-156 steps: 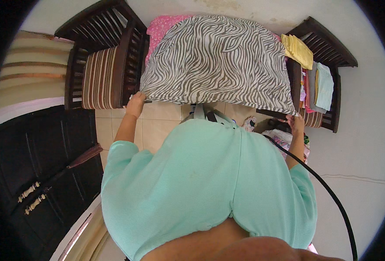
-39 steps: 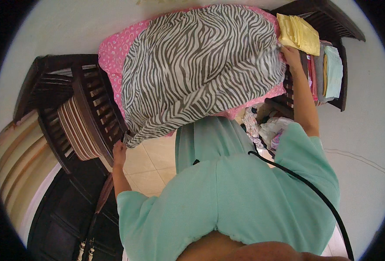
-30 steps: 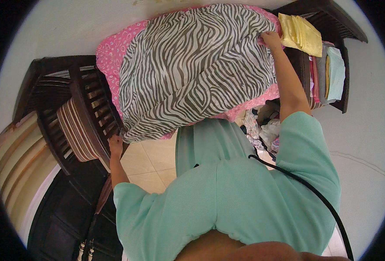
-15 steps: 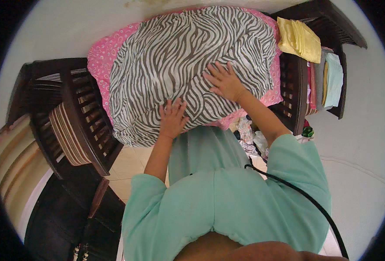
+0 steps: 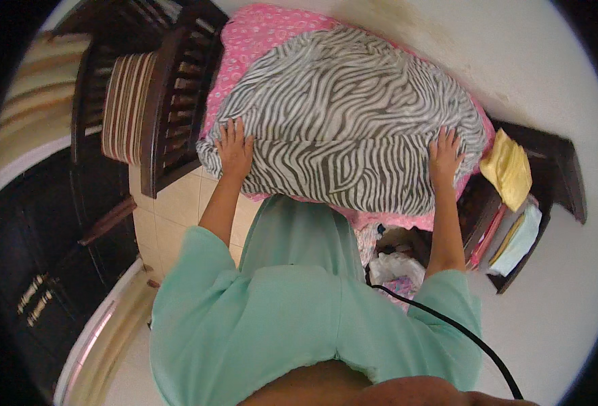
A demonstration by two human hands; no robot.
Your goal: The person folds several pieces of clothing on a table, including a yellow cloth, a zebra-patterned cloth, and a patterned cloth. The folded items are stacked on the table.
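Observation:
A black-and-white zebra-striped cloth (image 5: 353, 95) lies over a pink patterned cloth (image 5: 265, 26), which shows around its edges. Across the striped cloth runs a fold or seam line, level with my hands. My left hand (image 5: 235, 150) presses flat near its left front corner, fingers spread. On the right side of the same cloth rests my right hand (image 5: 446, 157), also flat with fingers apart. What lies beneath the two cloths is hidden.
Dark slatted wooden armrests (image 5: 177, 101) flank the cloths; a striped cushion (image 5: 126, 108) is at the left. Yellow folded cloth (image 5: 507, 169) and a folded light-blue cloth (image 5: 517, 240) lie at the right. Below are bundled clothes and a plastic bag (image 5: 397, 269). A black cable (image 5: 461, 329) crosses my right side.
My hands have moved apart, the left to the left side of the striped cloth, the right to its right side. The cloth's front looks flatter. The view has turned.

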